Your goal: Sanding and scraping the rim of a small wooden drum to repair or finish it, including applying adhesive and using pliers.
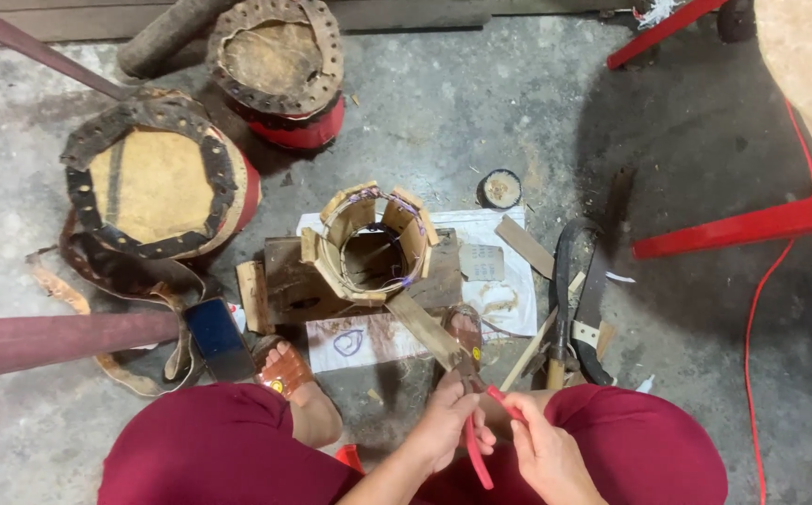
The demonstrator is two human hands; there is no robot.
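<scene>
A ring of short wooden staves [371, 245], bound with thin wire, stands on a wooden block [289, 281]. A flat wooden slat [423, 327] runs from the ring toward my lap. Red-handled pliers [474, 454] meet the slat's near end. My left hand [445, 423] is closed around the pliers near their jaws, and one red handle hangs below it. My right hand [546, 456] pinches the other red handle. My sandalled feet rest on either side of the slat.
Two hide-covered drums [158, 182] [280, 65] sit at the upper left. A phone [219, 339] lies by my left foot, and a handsaw [582, 304] and wood scraps lie to the right. A red metal frame [752, 224] and a red cable [761, 299] cross the right side.
</scene>
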